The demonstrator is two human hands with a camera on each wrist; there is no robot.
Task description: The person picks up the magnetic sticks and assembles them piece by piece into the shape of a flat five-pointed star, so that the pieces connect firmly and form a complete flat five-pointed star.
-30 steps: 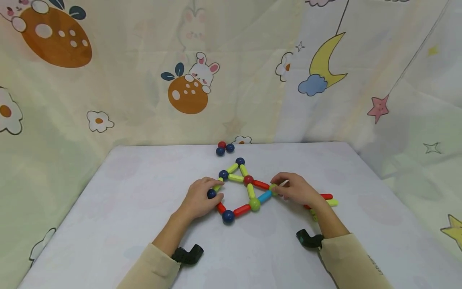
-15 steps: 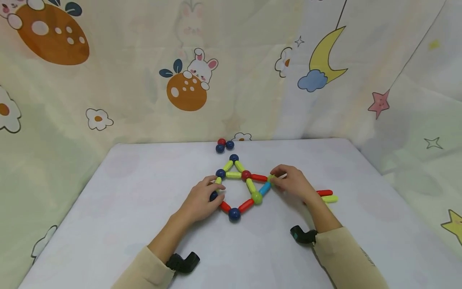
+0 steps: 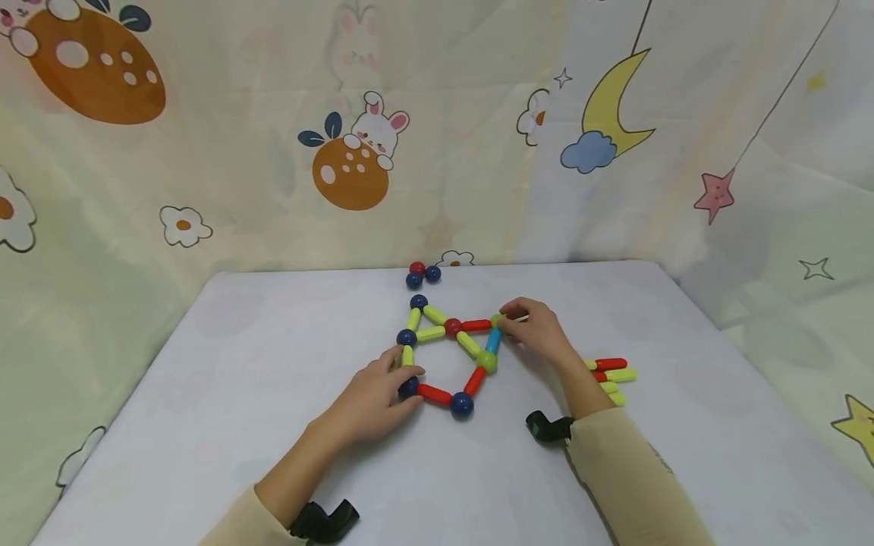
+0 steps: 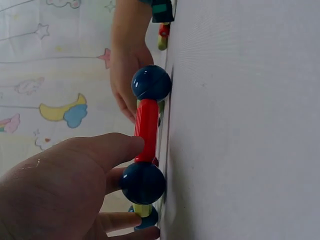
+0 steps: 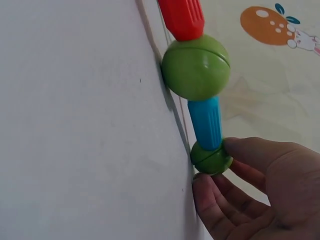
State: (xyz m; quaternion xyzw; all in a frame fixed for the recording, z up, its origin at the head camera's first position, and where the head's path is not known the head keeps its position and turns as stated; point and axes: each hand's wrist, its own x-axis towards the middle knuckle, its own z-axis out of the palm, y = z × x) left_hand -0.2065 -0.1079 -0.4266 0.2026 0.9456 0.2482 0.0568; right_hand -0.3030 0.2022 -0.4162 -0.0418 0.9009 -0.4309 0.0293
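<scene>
A flat frame of coloured rods and balls lies on the white table. My left hand (image 3: pixel 372 398) holds its near left corner, fingers about a dark blue ball (image 4: pixel 143 183); in the left wrist view the thumb lies against a red rod (image 4: pixel 147 130). With thumb and fingers, my right hand (image 3: pixel 539 334) pinches a small green ball (image 5: pixel 212 159) at the far right corner. A blue rod (image 5: pixel 206 122) joins that ball to a larger green ball (image 5: pixel 196 67). A red ball (image 3: pixel 454 327) sits mid-frame, and a dark blue ball (image 3: pixel 419 302) tops the yellow-green triangle.
Two dark blue balls and a red ball (image 3: pixel 417 268) sit together near the table's back edge. Several loose red and yellow-green rods (image 3: pixel 617 374) lie right of the right forearm. A printed cloth (image 3: pixel 259 152) hangs behind the table (image 3: pixel 205 394).
The frame has turned counter-clockwise on the table between both hands. Its right corner moved away and left with the right hand; its near left corner came nearer with the left hand.
</scene>
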